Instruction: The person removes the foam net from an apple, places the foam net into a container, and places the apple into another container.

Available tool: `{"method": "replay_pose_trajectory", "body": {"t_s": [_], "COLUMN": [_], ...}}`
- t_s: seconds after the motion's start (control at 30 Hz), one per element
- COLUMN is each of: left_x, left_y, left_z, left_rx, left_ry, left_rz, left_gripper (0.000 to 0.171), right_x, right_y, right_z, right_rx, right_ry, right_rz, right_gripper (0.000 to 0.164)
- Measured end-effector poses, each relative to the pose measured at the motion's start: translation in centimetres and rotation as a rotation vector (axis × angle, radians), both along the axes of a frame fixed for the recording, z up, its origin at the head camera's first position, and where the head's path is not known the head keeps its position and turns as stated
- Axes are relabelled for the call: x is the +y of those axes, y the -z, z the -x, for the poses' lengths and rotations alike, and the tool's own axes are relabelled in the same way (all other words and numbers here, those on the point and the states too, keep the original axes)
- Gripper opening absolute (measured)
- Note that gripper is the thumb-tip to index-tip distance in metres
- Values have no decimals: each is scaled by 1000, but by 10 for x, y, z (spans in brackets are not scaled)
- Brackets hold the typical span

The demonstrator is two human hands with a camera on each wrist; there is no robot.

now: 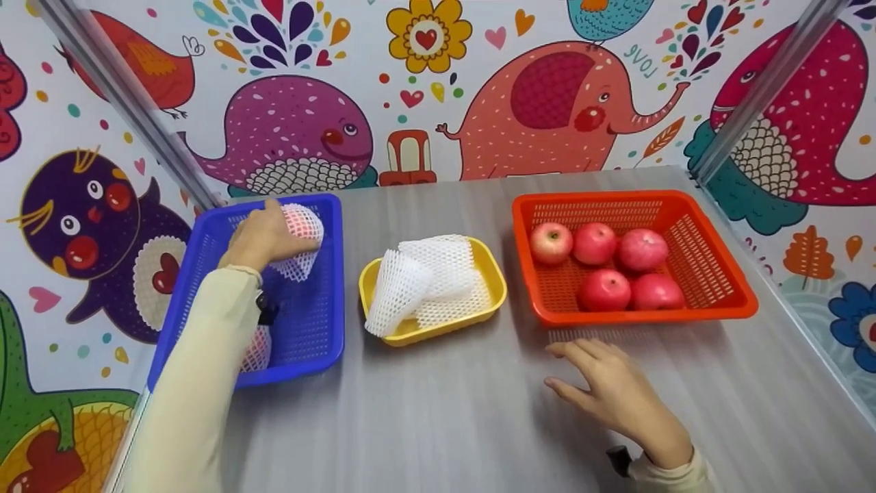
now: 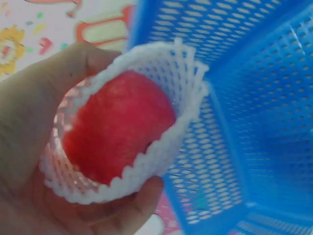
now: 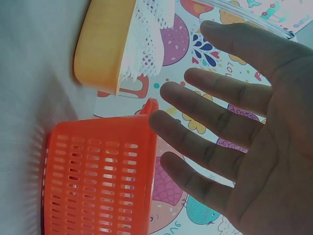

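My left hand (image 1: 260, 236) grips a red apple (image 2: 122, 122) wrapped in a white foam net sleeve (image 2: 164, 152), over the back part of the blue basket (image 1: 337, 287). In the left wrist view, thumb and fingers curl round the net, and the apple shows through its open end. Another netted fruit (image 1: 257, 352) lies at the front of that basket, partly hidden by my left forearm. My right hand (image 1: 609, 383) holds nothing; its fingers are spread just in front of the red basket (image 1: 636, 317).
Several bare red apples (image 1: 594, 243) sit in the red basket on the right. Between the baskets stands a yellow tray (image 1: 503, 287) with white foam net sleeves (image 1: 438, 267) in it. A printed cartoon wall (image 1: 424, 89) borders the grey table (image 1: 438, 411) at the back.
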State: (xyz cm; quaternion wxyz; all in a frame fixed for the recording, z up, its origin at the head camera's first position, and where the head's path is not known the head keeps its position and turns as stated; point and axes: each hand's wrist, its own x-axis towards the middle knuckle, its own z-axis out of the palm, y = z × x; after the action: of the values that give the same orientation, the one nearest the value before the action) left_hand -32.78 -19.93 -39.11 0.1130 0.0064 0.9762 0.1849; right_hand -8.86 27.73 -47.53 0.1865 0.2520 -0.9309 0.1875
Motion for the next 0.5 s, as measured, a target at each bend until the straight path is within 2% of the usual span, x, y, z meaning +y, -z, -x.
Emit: {"method": "replay_pose_trajectory", "body": {"t_s": [0.23,0.37,0.5], "left_x": [19,35,54], "left_y": [-17,-18,-14], "left_z": [-48,-78,-105], "left_rx": [102,150,224], "left_ry": [107,181,268], "left_rz": [-8,-48,-45], "left_gripper": [108,101,98], "right_x": [-1,-2,-4], "right_y": [-1,-2,-2], "right_z": [-2,-4,-5], "right_rx": [16,14,2], "right_ry": [-9,-2,3], "right_rz": [18,12,13], "right_gripper": [39,39,39]}}
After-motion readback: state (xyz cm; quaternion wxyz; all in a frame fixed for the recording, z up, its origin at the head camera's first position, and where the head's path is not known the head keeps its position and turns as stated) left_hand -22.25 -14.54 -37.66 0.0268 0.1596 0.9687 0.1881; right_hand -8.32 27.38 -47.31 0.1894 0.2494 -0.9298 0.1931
